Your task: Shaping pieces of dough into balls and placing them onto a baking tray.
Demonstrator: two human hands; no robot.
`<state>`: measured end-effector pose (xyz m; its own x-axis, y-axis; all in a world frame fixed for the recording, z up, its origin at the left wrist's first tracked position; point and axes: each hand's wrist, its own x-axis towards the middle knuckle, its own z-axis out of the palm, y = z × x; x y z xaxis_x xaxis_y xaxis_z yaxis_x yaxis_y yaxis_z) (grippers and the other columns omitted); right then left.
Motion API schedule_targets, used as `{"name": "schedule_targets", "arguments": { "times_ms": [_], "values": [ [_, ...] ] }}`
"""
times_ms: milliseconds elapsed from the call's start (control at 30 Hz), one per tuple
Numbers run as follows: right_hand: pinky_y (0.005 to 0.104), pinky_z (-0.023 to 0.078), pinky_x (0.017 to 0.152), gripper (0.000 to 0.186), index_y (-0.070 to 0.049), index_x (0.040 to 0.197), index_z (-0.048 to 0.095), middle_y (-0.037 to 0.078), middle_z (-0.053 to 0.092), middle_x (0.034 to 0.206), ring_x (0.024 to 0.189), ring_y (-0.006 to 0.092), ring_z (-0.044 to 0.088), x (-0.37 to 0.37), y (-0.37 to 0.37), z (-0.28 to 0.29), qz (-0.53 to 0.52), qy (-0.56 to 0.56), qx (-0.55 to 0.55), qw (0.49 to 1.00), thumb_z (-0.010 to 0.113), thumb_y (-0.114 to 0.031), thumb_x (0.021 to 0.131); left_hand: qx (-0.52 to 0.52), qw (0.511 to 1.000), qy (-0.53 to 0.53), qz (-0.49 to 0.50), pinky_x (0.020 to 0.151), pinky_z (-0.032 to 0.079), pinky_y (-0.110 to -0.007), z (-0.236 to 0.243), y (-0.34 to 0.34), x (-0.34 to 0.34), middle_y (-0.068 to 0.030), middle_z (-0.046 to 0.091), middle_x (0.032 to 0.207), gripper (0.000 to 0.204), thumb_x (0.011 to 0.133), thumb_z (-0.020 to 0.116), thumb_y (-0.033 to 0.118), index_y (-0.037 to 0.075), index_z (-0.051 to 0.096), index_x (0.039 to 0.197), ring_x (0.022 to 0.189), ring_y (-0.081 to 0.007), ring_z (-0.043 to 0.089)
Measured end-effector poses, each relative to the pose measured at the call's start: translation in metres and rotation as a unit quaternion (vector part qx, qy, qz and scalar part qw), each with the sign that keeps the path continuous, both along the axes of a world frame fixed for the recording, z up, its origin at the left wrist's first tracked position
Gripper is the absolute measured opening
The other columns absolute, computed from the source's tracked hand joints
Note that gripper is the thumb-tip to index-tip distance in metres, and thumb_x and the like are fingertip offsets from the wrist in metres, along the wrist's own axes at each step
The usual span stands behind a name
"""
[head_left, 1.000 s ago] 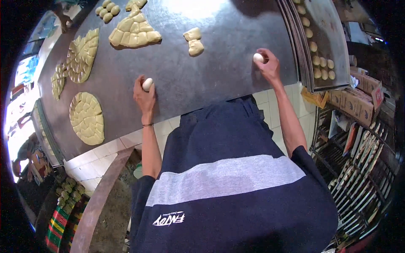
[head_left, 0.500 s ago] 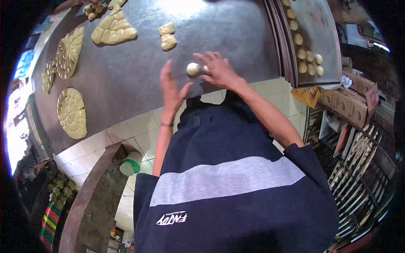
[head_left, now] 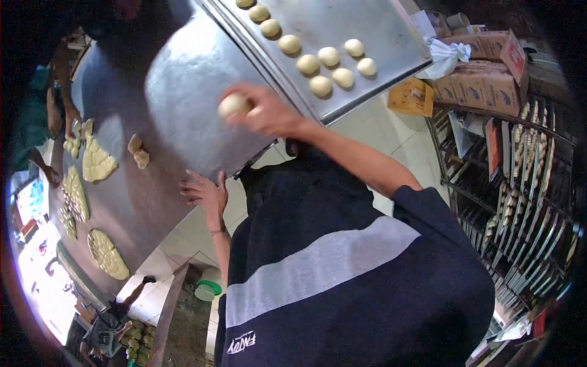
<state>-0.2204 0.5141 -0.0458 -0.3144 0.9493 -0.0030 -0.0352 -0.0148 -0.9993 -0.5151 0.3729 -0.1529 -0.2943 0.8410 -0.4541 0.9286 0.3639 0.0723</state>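
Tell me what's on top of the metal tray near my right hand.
On the metal tray sit at least ten dough balls. The metal beneath them is covered; the tray's far end is outside the picture.

Before you there is the table (head_left: 180, 113). On its left part lie the flat dough pieces (head_left: 108, 254), and to the right of them the small dough scrap (head_left: 139, 152). Your left hand (head_left: 206, 192) is at the near edge. Your right hand (head_left: 272, 112), with a dough ball (head_left: 233, 106) in it, is left of the tray (head_left: 373, 24), on which more balls (head_left: 308, 64) lie. Right of the tray are the cartons (head_left: 480, 90).
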Motion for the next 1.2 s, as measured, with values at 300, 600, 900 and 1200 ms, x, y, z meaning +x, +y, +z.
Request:
{"name": "schedule_targets", "arguments": {
  "times_ms": [300,600,900,1200],
  "values": [
    [0.0280,0.053,0.077,0.036,-0.006,0.121,0.065,0.005,0.065,0.102,0.087,0.0128,0.061,0.298,0.006,0.110,-0.389,-0.228,0.082,0.888,0.078,-0.020,0.091,-0.038,0.995,-0.069,0.061,0.096,0.008,-0.091,-0.008,0.020,0.009,-0.0580,-0.020,0.145,0.118,0.092,0.041,0.081,0.008,-0.022,0.159,0.134,-0.0780,-0.018],
    [0.0445,0.054,0.089,0.055,-0.022,0.145,0.054,0.015,0.060,0.121,0.105,0.0317,0.065,0.299,0.024,-0.005,-0.194,-0.592,0.117,0.773,0.070,-0.017,0.093,-0.036,0.998,-0.032,0.043,0.101,0.014,-0.087,-0.002,0.022,0.013,-0.0547,-0.017,0.150,0.116,0.092,0.040,0.082,0.011,-0.019,0.161,0.136,-0.0775,-0.013],
    [0.0413,0.049,0.101,0.051,-0.018,0.141,0.061,0.013,0.061,0.130,0.114,0.0348,0.062,0.307,0.012,-0.003,-0.197,-0.480,0.062,0.852,0.064,-0.008,0.092,-0.012,0.995,-0.085,0.046,0.097,0.002,-0.089,-0.012,0.017,0.013,-0.0553,-0.028,0.145,0.120,0.092,0.047,0.078,0.009,-0.026,0.158,0.132,-0.0765,-0.025],
    [0.0332,0.055,0.085,0.033,-0.007,0.130,0.067,0.010,0.072,0.115,0.096,0.0180,0.067,0.066,0.086,0.021,-0.220,-0.335,0.084,0.912,0.061,-0.015,0.099,-0.054,0.960,-0.244,-0.127,0.111,0.012,-0.076,0.046,0.003,-0.068,-0.0516,-0.010,0.153,0.104,0.094,0.062,0.062,0.008,0.006,0.163,0.140,-0.0713,-0.007]
  ]
}}
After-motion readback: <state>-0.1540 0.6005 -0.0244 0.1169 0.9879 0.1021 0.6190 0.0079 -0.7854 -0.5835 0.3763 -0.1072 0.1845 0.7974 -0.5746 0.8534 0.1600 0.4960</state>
